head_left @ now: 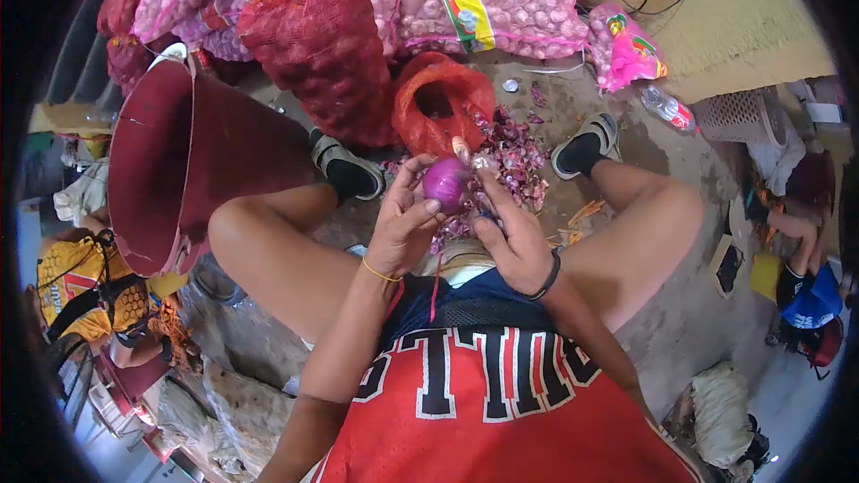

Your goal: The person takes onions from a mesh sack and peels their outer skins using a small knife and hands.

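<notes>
My left hand [407,219] is closed around a smooth purple-red onion [446,183], holding it up between my knees. My right hand [519,246] is close against the onion's right side, thumb and fingers bent together. A small dark piece shows between them, but I cannot make out what it is. Loose onion skins [514,161] lie scattered on the ground below and beyond my hands. An orange-red mesh sack [447,94] stands with its mouth open just past the onion.
A full red mesh sack [318,54] leans beside a large maroon tub [242,139] at left. Pink net bags of bulbs [537,13] line the back. A plastic bottle [667,107] and a crate [738,116] are at right. Other people sit at both sides.
</notes>
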Action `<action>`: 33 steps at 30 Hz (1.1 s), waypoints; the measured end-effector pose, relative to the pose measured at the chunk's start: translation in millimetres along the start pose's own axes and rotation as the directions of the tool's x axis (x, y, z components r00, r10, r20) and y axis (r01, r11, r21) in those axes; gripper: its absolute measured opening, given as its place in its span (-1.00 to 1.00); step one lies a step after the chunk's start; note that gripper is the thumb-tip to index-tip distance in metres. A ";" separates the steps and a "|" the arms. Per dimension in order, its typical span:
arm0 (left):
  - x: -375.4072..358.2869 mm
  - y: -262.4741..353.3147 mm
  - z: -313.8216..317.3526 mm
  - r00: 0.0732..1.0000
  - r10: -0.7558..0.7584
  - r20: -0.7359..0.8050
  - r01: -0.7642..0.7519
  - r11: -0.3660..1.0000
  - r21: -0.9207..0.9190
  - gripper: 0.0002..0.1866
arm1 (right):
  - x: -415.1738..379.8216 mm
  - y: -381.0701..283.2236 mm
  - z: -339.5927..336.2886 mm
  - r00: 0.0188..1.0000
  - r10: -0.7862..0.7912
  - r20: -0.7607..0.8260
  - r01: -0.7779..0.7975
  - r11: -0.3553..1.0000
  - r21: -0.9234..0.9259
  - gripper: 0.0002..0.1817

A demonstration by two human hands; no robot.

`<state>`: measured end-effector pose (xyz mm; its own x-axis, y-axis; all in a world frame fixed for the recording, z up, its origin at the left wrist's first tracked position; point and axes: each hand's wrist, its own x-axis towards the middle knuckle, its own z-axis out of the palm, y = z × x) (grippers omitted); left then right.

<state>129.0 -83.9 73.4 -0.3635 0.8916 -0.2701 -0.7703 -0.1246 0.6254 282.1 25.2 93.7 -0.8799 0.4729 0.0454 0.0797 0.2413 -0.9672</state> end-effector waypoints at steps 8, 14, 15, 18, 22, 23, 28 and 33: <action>-6.7 0.8 -1.4 1.000 -0.024 -0.011 0.024 0.999 -0.020 -0.29 | -0.8 4.1 0.4 0.997 -0.078 -0.003 0.077 0.992 -0.102 -0.40; -9.2 6.4 3.5 0.997 -0.043 0.064 0.047 0.997 -0.069 -0.23 | -8.6 6.5 -1.7 0.962 0.272 0.017 -0.227 0.765 0.603 -0.43; -9.0 7.6 1.4 0.996 -0.047 0.072 0.055 0.993 -0.104 -0.22 | -8.2 6.9 -4.5 0.958 0.288 0.013 -0.238 0.767 0.596 -0.42; -5.6 25.3 -12.3 0.998 0.021 0.061 -0.009 0.981 -0.195 -0.30 | -4.8 10.9 -29.8 0.923 0.379 0.060 -0.350 0.767 0.538 -0.43; 5.9 129.2 -55.6 0.890 0.454 -0.040 -0.367 0.662 -0.654 -0.29 | 3.2 3.8 -65.7 0.974 0.220 0.056 -0.189 0.923 -0.336 -0.47; 5.8 152.6 -60.3 0.823 0.557 0.110 -0.355 0.656 -0.666 -0.26 | 3.6 5.6 -68.1 0.951 0.302 0.064 -0.264 0.903 -0.339 -0.48; 68.6 150.5 -59.6 0.874 0.486 0.000 -0.484 0.870 -0.098 -0.55 | 15.5 44.4 -57.4 0.981 0.192 0.012 -0.165 0.872 -0.461 -0.68; 187.8 14.9 -94.3 0.993 0.013 -0.115 0.089 0.546 0.833 -0.70 | 26.9 51.1 -51.9 0.963 0.270 0.023 -0.227 0.850 -0.476 -0.71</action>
<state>-0.1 40.6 -37.0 -0.4312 0.8342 -0.3439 -0.0160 0.3740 0.9273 286.9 94.2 58.4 -0.8363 0.5009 -0.2231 0.4904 0.5013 -0.7129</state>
